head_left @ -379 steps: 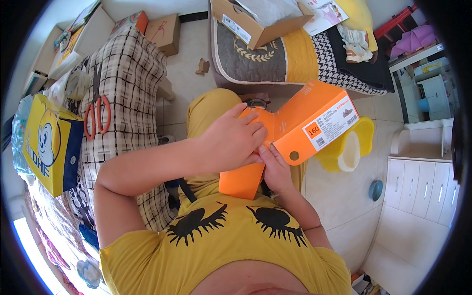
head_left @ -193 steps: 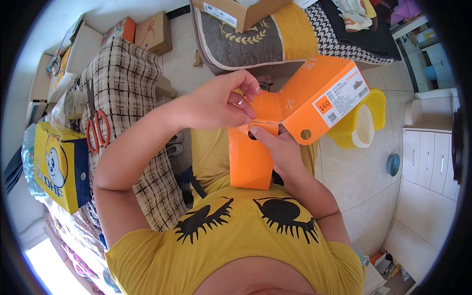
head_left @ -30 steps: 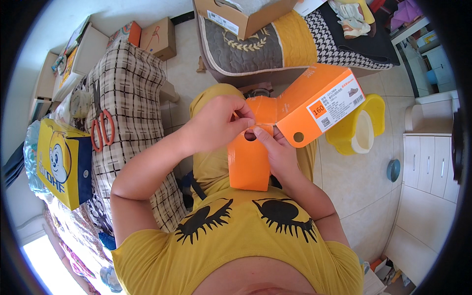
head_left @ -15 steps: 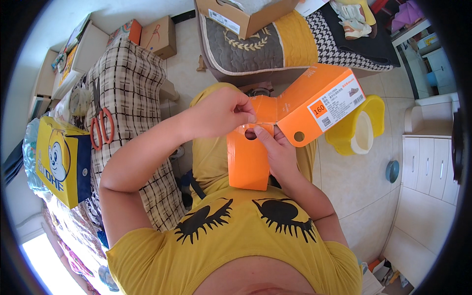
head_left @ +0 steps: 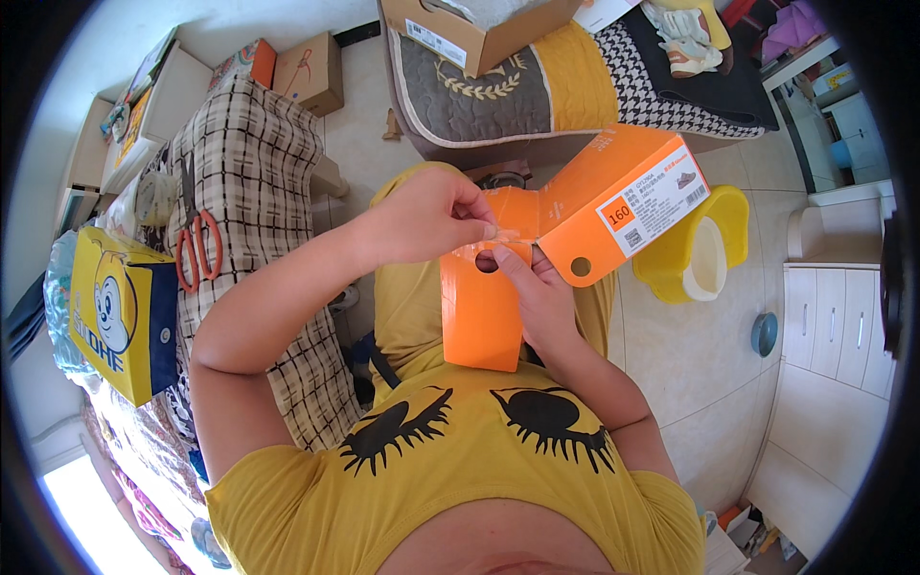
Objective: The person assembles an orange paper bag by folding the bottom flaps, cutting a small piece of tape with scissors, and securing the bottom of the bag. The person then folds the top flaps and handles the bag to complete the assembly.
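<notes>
My right hand (head_left: pixel 537 302) grips the orange box (head_left: pixel 565 240) from below. My left hand (head_left: pixel 431 216) pinches its top edge, unchanged from a moment ago.

The tiled floor (head_left: pixel 690 383) carries most things. Near its right side stands a yellow plastic potty (head_left: pixel 704 254), and a small blue round object (head_left: pixel 764 333) lies just beside the white cabinet (head_left: pixel 843 316). At the far edge is a bed w/ quilted cover (head_left: pixel 498 96); an open cardboard box (head_left: pixel 470 34) sits on it. On the left, a checked cloth (head_left: pixel 254 172) covers a surface, w/ orange scissors (head_left: pixel 196 254) on top. A small brown box (head_left: pixel 311 72) stands at the far-left corner.
</notes>
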### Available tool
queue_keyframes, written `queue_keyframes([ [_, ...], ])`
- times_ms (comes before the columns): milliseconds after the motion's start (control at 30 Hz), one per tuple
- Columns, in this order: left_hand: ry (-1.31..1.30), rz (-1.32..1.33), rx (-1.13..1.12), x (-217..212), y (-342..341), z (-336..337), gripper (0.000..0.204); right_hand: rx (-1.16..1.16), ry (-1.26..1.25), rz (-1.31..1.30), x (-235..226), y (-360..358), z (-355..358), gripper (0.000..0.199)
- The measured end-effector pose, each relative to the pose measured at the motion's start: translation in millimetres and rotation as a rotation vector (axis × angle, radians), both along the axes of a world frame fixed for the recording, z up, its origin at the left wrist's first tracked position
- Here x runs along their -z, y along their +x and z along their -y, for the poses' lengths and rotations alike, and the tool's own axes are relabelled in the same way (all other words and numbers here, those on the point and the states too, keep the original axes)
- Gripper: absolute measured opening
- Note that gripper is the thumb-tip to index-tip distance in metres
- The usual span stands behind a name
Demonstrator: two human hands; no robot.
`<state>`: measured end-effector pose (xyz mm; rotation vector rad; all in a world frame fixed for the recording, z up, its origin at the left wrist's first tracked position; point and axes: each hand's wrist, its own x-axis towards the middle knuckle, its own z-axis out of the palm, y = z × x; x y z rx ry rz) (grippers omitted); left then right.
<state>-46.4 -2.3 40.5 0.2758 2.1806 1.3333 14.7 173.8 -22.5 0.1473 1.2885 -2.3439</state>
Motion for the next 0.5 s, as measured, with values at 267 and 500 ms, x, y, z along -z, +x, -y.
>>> queue_keyframes([
  [267, -0.025, 0.046, 0.017, 2, -8, 3, 0.016, 0.002, 0.018, 0.022, -1, 0, 0, 0.02],
  [500, 0.166, 0.155, -0.081, 26, -14, 16, 0.017, 0.008, 0.032, 0.054, -1, 1, -1, 0.02],
])
